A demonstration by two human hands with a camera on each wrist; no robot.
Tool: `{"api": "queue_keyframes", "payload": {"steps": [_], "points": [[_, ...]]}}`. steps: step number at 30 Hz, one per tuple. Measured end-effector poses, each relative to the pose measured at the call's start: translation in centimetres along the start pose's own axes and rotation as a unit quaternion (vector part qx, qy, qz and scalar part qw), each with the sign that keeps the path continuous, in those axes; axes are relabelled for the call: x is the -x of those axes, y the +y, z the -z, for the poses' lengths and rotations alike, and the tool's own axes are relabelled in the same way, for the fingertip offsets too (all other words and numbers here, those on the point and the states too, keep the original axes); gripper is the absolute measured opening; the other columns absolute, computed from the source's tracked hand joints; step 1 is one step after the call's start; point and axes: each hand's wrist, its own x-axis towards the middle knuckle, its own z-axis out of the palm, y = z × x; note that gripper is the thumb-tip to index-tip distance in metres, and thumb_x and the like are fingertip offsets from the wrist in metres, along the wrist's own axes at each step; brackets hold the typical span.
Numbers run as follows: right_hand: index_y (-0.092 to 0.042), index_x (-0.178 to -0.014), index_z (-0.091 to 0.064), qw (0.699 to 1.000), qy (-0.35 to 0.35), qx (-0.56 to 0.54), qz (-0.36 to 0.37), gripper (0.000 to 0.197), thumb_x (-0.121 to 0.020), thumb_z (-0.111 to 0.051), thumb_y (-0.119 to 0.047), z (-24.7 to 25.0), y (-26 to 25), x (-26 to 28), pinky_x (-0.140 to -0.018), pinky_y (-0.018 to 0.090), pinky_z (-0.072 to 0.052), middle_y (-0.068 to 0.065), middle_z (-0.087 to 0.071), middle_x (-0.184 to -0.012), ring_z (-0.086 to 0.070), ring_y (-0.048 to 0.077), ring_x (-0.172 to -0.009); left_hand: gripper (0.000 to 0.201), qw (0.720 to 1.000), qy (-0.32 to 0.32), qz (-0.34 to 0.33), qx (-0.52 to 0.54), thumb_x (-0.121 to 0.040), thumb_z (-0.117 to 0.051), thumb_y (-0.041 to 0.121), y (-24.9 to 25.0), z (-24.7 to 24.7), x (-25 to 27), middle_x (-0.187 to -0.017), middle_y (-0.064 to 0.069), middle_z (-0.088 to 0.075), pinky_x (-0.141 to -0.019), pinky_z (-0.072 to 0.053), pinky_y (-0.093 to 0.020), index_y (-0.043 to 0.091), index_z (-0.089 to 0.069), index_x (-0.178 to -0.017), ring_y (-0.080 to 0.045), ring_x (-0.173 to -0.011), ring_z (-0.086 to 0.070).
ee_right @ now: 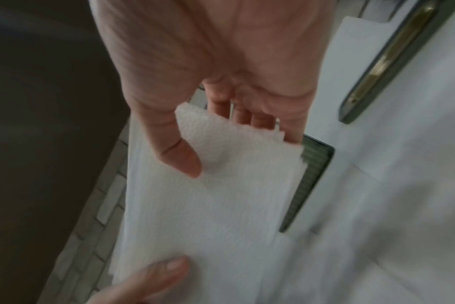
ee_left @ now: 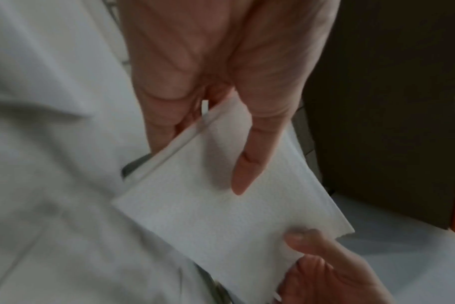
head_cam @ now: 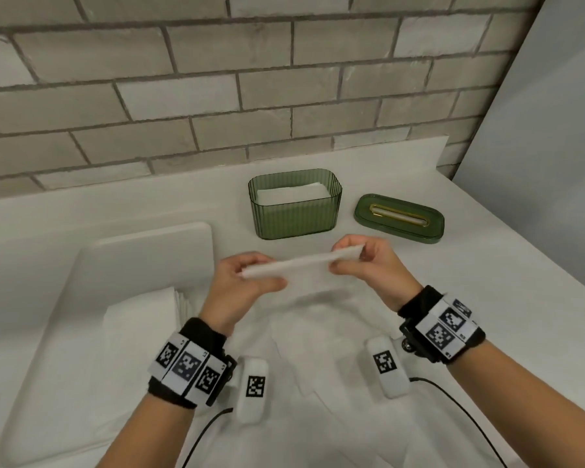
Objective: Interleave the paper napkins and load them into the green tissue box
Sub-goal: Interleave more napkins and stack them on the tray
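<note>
1. Wall (head_cam: 149,79): pale grey brick with darker mortar lines, running behind the whole scene. A plain light panel (head_cam: 554,130) stands at the right.
2. Counter (head_cam: 487,265): white, smooth, with a low white upstand against the brick. A wrinkled white cloth (head_cam: 335,383) covers the near part under the arms.
3. White tray (head_cam: 132,258): rounded corners, on the left of the counter. A stack of napkins (head_cam: 142,312) lies in it, edges fanned slightly.
4. Green tissue box (head_cam: 294,214): ribbed, translucent, open at the top, standing upright at the back of the counter. White napkins already lie inside, their top below the rim.
5. Green lid (head_cam: 399,219): flat on the counter just to the right of the box, apart from it, with a gold-edged slot along its middle.
6. Folded napkin bundle (head_cam: 301,265): held in the air in front of the box, between both hands, tilted up toward the right.
7. Left hand (head_cam: 240,285): thumb on top and fingers underneath, pinching the bundle's left end.
8. Right hand (head_cam: 368,261): thumb and curled fingers clamped on the right end.
9. Wrist bands: black straps carrying white blocks with black square codes; two white pods with the same kind of code hang beside the wrists. No readable words or brand marks anywhere.
</note>
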Motion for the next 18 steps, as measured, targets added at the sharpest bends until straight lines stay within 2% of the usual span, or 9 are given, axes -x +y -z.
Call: {"api": "queue_keyframes", "payload": {"steps": [1, 3, 5, 6, 9, 11, 13, 15, 18], "points": [[-0.005, -0.078, -0.064, 1.0, 0.0, 0.017, -0.015, 0.021, -0.067, -0.073, 0.01, -0.2, 0.9, -0.1, -0.064, 0.018, -0.046, 0.009, -0.061, -0.077, -0.056, 0.014, -0.069, 0.026, 0.999, -0.015, 0.03, -0.017, -0.068, -0.083, -0.009, -0.9, -0.4, -0.3, -0.078, -0.002, -0.071, -0.06, -0.05, -0.013, 0.002, -0.073, -0.089, -0.008, -0.069, -0.065], [-0.006, -0.076, -0.062, 0.997, 0.006, 0.048, -0.064, 0.024, -0.062, -0.067, 0.014, -0.6, 2.8, -0.1, -0.058, 0.019, -0.043, 0.005, -0.057, -0.07, -0.052, 0.013, -0.064, 0.035, 0.994, -0.049, 0.095, -0.027, -0.067, -0.085, -0.003, -2.9, -1.0, -0.7, -0.087, -0.007, -0.072, -0.061, -0.052, -0.016, -0.001, -0.073, -0.099, -0.016, -0.078, -0.067], [-0.007, -0.074, -0.062, 0.994, 0.015, 0.047, -0.097, 0.024, -0.056, -0.066, 0.009, -1.0, 4.3, -0.2, -0.057, 0.02, -0.044, 0.004, -0.057, -0.069, -0.054, 0.015, -0.066, 0.061, 0.989, -0.052, 0.139, -0.019, -0.059, -0.093, 0.014, -4.1, -1.5, -0.9, -0.105, -0.011, -0.074, -0.072, -0.058, -0.024, 0.0, -0.067, -0.112, -0.021, -0.093, -0.071], [-0.007, -0.075, -0.063, 0.994, 0.019, 0.034, -0.101, 0.025, -0.055, -0.066, 0.007, -1.2, 4.6, -0.3, -0.061, 0.022, -0.046, 0.006, -0.059, -0.072, -0.056, 0.017, -0.07, 0.061, 0.989, -0.042, 0.141, -0.008, -0.059, -0.093, 0.016, -4.5, -1.7, -1.1, -0.108, -0.011, -0.074, -0.076, -0.059, -0.027, 0.002, -0.066, -0.112, -0.023, -0.097, -0.071], [-0.001, -0.098, -0.067, 0.995, 0.023, 0.002, -0.1, 0.036, -0.069, -0.062, 0.019, -1.3, 3.7, -1.0, -0.068, 0.024, -0.051, 0.012, -0.069, -0.091, -0.065, 0.021, -0.083, 0.024, 0.997, -0.007, 0.082, -0.001, -0.077, -0.081, 0.002, -2.9, -1.3, -1.2, -0.102, -0.008, -0.075, -0.079, -0.058, -0.027, 0.012, -0.072, -0.097, -0.019, -0.09, -0.071], [0.001, -0.108, -0.065, 0.996, 0.008, 0.025, -0.083, 0.044, -0.072, -0.057, 0.024, -0.9, 2.8, -2.0, -0.067, 0.022, -0.054, 0.013, -0.07, -0.096, -0.066, 0.019, -0.082, 0.022, 0.998, 0.038, 0.041, 0.007, -0.08, -0.079, 0.005, -1.5, 0.0, -1.3, -0.102, -0.008, -0.075, -0.081, -0.058, -0.03, 0.012, -0.072, -0.099, -0.017, -0.089, -0.071], [-0.002, -0.104, -0.066, 0.991, -0.028, 0.107, -0.068, 0.04, -0.072, -0.06, 0.021, -0.6, 2.3, -3.1, -0.064, 0.018, -0.052, 0.009, -0.068, -0.091, -0.063, 0.008, -0.071, 0.022, 0.995, 0.1, 0.0, 0.024, -0.08, -0.079, 0.006, -0.4, 2.1, -1.4, -0.099, -0.004, -0.074, -0.077, -0.058, -0.027, 0.012, -0.071, -0.1, -0.015, -0.087, -0.071], [-0.011, -0.1, -0.07, 0.958, -0.101, 0.264, -0.056, 0.034, -0.071, -0.072, 0.008, -0.5, 2.4, -4.2, -0.065, 0.018, -0.049, 0.002, -0.067, -0.094, -0.058, 0.005, -0.065, 0.023, 0.988, 0.147, -0.034, 0.037, -0.082, -0.077, 0.005, 0.4, 4.1, -1.1, -0.095, 0.004, -0.072, -0.068, -0.056, -0.014, 0.013, -0.069, -0.102, -0.005, -0.082, -0.07], [-0.018, -0.109, -0.069, 0.864, -0.212, 0.455, -0.018, 0.039, -0.072, -0.08, -0.014, -1.9, 2.7, -5.5, -0.076, 0.022, -0.043, -0.002, -0.057, -0.107, -0.054, 0.015, -0.086, 0.028, 0.978, 0.197, -0.064, 0.03, -0.084, -0.075, 0.004, 0.7, 6.5, -0.3, -0.098, 0.005, -0.07, -0.066, -0.054, -0.01, 0.009, -0.068, -0.11, -0.004, -0.084, -0.067]]}}
